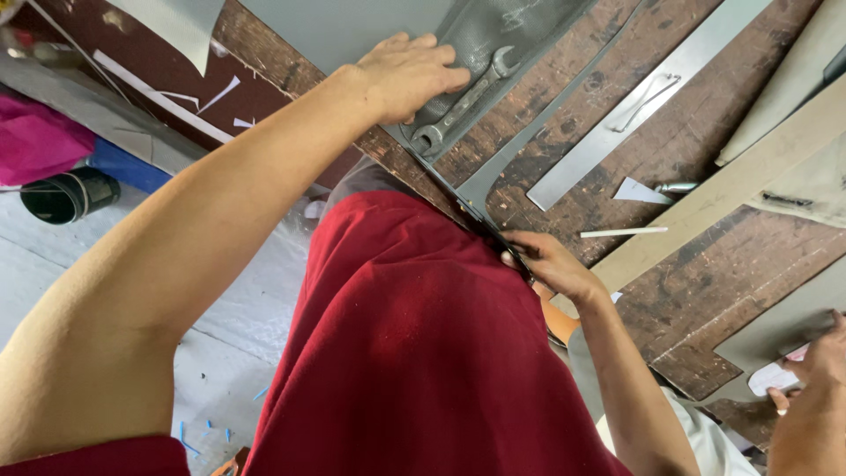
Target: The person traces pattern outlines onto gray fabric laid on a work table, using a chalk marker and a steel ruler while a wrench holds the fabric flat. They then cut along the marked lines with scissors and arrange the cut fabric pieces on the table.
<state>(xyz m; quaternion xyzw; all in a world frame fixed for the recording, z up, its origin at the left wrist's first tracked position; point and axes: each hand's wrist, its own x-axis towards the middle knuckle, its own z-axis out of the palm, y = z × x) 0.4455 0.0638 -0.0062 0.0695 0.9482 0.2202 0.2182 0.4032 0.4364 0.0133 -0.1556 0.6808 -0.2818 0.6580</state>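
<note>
My left hand (pixel 407 74) lies flat on a dark grey sheet (pixel 493 31) on the worn wooden table (pixel 705 264), pressing it down. Its fingers rest beside a steel double-ended wrench (pixel 465 99) that lies on the sheet. My right hand (pixel 548 264) is at the near edge of the table, closed on a thin dark tool (pixel 493 231) that runs along the sheet's cut edge. Most of the tool is hidden by the fingers, and I cannot tell what kind it is. My red shirt (pixel 414 353) fills the middle of the view.
A long metal strip (pixel 617 115), a bent wire (pixel 654 88), a thin white stick (pixel 622 233) and a beige board strip (pixel 740 181) lie on the table. Another person's hand (pixel 815 388) rests on a pale cut-out (pixel 774 377) at bottom right. A black tape roll (pixel 66 194) sits on the floor.
</note>
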